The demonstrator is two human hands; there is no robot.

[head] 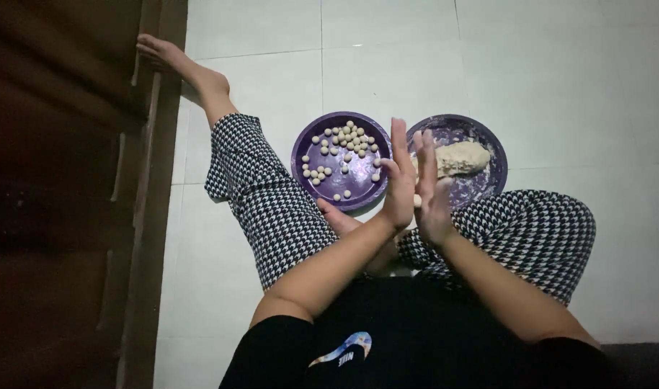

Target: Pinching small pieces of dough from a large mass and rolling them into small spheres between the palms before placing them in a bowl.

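Observation:
I sit on a white tiled floor with two purple plates before me. My left hand (399, 180) and my right hand (432, 189) are pressed palm to palm, fingers straight, with a small piece of pale dough (417, 200) between them. The left plate (308, 148) holds several small dough balls (347, 140). The right plate (488, 180) carries a lump of pale dough (460, 158). My hands hover above the gap between the two plates.
My legs in black-and-white patterned trousers (272, 209) lie on either side; one bare foot (172, 57) reaches a dark wooden door frame (145, 216) at the left. White floor tiles (560, 86) spread to the right and beyond.

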